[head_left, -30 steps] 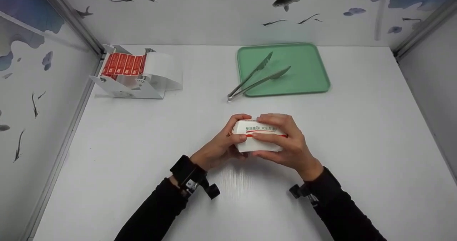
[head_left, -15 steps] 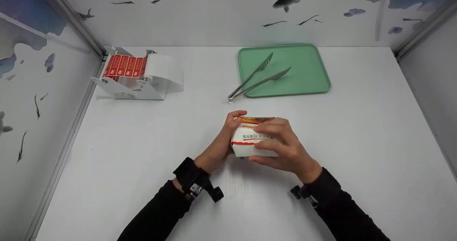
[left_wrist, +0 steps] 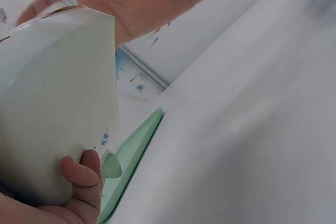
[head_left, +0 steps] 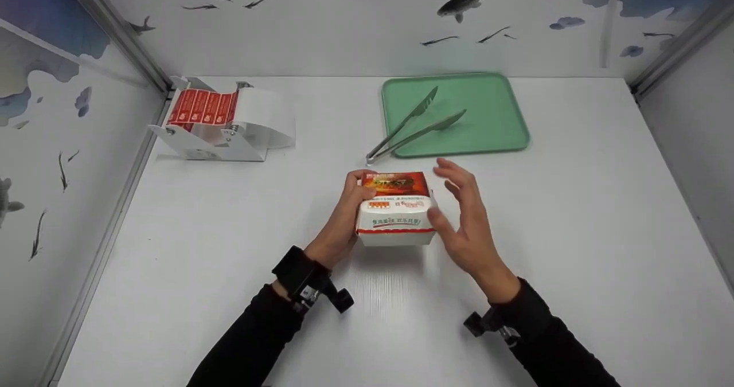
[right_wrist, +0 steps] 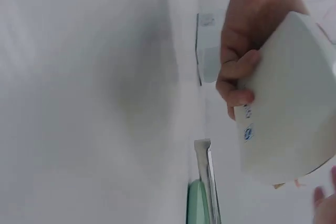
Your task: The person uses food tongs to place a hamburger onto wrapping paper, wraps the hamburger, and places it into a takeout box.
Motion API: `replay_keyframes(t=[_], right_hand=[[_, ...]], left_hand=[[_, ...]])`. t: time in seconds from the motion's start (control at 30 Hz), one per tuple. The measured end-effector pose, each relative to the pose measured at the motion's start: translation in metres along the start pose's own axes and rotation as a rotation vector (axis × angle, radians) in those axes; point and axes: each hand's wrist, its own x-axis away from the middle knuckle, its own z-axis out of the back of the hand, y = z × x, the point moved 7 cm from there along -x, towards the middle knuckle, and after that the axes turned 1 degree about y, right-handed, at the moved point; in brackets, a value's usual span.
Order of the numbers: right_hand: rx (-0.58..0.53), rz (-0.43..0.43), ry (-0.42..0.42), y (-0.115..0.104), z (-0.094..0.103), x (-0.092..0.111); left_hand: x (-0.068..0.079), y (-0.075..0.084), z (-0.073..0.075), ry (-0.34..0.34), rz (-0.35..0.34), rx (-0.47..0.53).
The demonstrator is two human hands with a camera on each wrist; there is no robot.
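Note:
A closed white paper burger box (head_left: 397,221) with a red-and-orange picture on its lid is held up above the table. My left hand (head_left: 342,221) grips its left side, thumb on the lid; in the left wrist view its curled fingertips (left_wrist: 84,169) press the pale underside. The right wrist view also shows the left hand (right_wrist: 249,40) around the box (right_wrist: 291,103). My right hand (head_left: 470,226) is beside the box's right side with fingers spread. Its thumb is at the box's front right corner; whether it touches is hard to tell.
Metal tongs (head_left: 395,146) lie spread partly on a green tray (head_left: 493,129) behind the box. At the back left stands a white dispenser (head_left: 229,149) with a strip of red labels (head_left: 202,107). Walls with fish prints enclose the white table (head_left: 229,215).
The box has tipped so its lid picture shows, and has shifted slightly left. My right hand has let go of it and spread its fingers to the right; the left hand keeps its hold.

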Motion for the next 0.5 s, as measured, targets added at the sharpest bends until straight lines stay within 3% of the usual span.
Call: replay_keyframes(t=[0.1, 0.2, 0.27, 0.5], right_hand=[[-0.156, -0.379, -0.051, 0.021, -0.007, 0.002], [-0.238, -0.574, -0.107, 0.031, -0.018, 0.007], [-0.276, -0.606, -0.097, 0.033, -0.022, 0.008], [-0.342, -0.535, 0.047, 0.04, -0.014, 0.004]], left_hand=[[-0.001, 0.004, 0.002, 0.01, -0.051, -0.054], [-0.003, 0.006, -0.003, 0.016, -0.103, -0.127], [-0.004, 0.007, -0.008, 0.031, -0.126, -0.161], [0.004, 0.008, -0.009, 0.16, -0.155, -0.265]])
